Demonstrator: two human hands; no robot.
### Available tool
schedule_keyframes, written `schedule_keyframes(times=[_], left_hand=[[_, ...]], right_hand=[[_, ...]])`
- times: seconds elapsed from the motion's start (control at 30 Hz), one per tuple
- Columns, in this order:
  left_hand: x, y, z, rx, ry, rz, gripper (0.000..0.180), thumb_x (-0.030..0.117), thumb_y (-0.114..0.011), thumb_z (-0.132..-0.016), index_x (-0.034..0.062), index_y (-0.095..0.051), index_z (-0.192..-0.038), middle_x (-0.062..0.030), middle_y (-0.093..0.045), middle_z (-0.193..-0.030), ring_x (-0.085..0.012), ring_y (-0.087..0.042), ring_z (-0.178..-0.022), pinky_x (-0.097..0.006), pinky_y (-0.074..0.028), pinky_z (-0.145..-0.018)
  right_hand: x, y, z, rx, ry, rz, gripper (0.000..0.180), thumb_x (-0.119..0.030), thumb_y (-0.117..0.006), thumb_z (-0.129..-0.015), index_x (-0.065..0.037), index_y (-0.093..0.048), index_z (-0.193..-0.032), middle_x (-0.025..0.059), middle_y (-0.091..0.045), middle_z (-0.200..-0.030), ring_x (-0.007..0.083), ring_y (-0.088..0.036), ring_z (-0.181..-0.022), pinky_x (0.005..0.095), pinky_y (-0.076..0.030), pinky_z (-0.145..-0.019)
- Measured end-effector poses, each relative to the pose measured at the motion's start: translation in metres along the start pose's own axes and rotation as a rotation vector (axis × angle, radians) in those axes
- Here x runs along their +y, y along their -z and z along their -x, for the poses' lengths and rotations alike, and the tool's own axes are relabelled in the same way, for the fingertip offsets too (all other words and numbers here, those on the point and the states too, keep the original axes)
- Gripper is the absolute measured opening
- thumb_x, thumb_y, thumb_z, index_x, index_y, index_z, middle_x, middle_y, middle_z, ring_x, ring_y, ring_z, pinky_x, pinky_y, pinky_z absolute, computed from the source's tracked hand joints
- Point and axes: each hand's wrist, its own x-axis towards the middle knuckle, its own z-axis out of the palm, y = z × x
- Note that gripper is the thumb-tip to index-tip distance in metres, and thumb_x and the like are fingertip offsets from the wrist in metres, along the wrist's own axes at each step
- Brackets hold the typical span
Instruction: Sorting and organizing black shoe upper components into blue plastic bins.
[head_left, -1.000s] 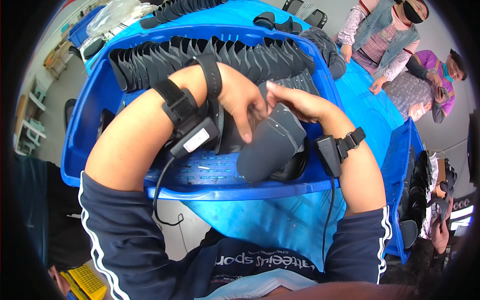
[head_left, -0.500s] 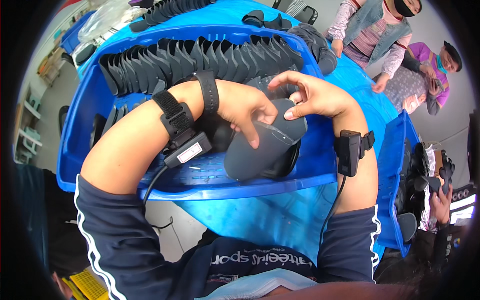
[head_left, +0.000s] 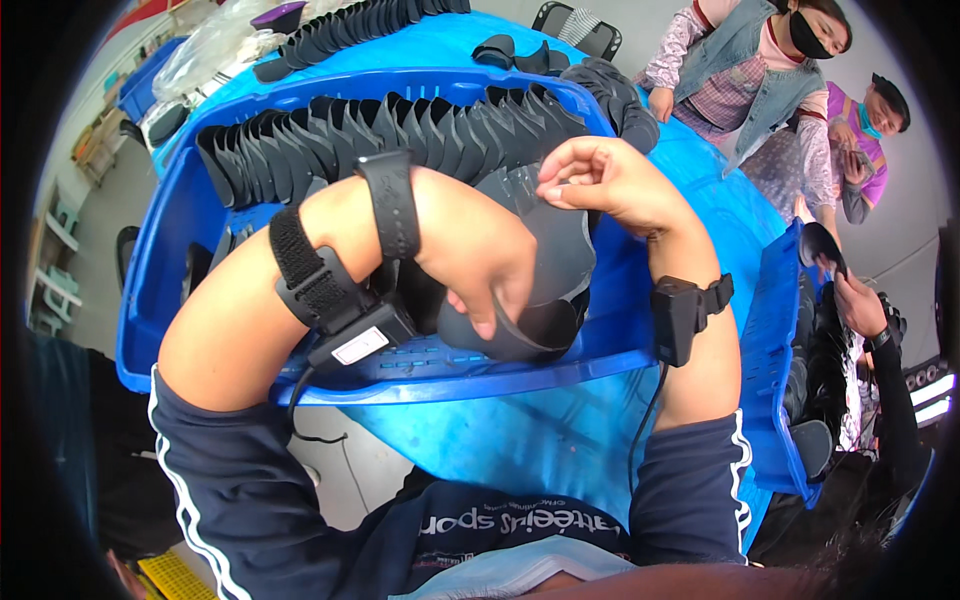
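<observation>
Evidently bent over a blue plastic crate (head_left: 400, 390), both arms reaching in over the near rim. Holding a curved dark insole (head_left: 465, 333) near that rim with the left hand (head_left: 490, 262), fingers closed over, thumb pressed down on the piece. Showing a broad dark face (head_left: 560, 262) between the two hands; cannot tell whether of the same piece or of another. Raising the right hand (head_left: 615, 182) above and to the right of the left, fingers half curled and thumb near the fingertips; cannot tell whether gripping anything thin. Wearing a black wristband (head_left: 390, 215) on the left wrist, and a small black box (head_left: 675, 320) strapped to the right forearm.

Beyond the left hand, inside the crate, can see a long row of dark insoles (head_left: 350, 145) packed on edge. Farther beyond both hands, on the blue-covered bench (head_left: 690, 185), can see another row of dark pieces (head_left: 370, 30). Well to the right of the right hand, can see a second blue crate (head_left: 775, 370) and a co-worker's hand (head_left: 860, 305) gripping a black curved piece (head_left: 822, 247).
</observation>
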Motion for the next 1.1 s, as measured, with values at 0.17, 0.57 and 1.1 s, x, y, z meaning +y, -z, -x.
schedule_keyframes(times=[0.17,0.57,1.1], left_hand=[[0.013,0.021,0.036,0.036,0.198,0.122,0.024,0.016,-0.068,-0.076,0.0017,-0.066,-0.094,-0.0085,-0.063,-0.077,-0.0179,-0.062,-0.072,-0.027,-0.047,-0.062],[0.073,0.03,0.111,0.522,0.208,-0.373,0.014,0.007,-0.068,-0.069,0.0053,-0.067,-0.083,-0.0065,-0.061,-0.08,-0.0224,-0.059,-0.073,-0.028,-0.046,-0.062],[0.059,0.044,0.092,1.061,0.207,-1.535,0.021,0.007,-0.058,-0.062,0.009,-0.055,-0.083,-0.0053,-0.053,-0.094,-0.0212,-0.055,-0.079,-0.031,-0.049,-0.062]], right_hand=[[-0.004,0.013,0.007,0.195,0.16,-0.034,0.014,-0.001,-0.063,-0.074,0.002,-0.062,-0.088,0.0081,-0.064,-0.084,0.0119,-0.061,-0.078,0.023,-0.049,-0.074],[0.002,0.019,0.003,0.568,0.385,-0.592,0.016,-0.002,-0.062,-0.079,-0.001,-0.06,-0.094,0.0097,-0.063,-0.093,0.0157,-0.061,-0.084,0.0268,-0.051,-0.07],[0.045,0.055,-0.012,-0.257,0.356,-0.879,0.04,-0.038,-0.051,-0.088,-0.02,-0.042,-0.124,0.0003,-0.056,-0.105,0.0166,-0.059,-0.078,0.0342,-0.051,-0.063]])
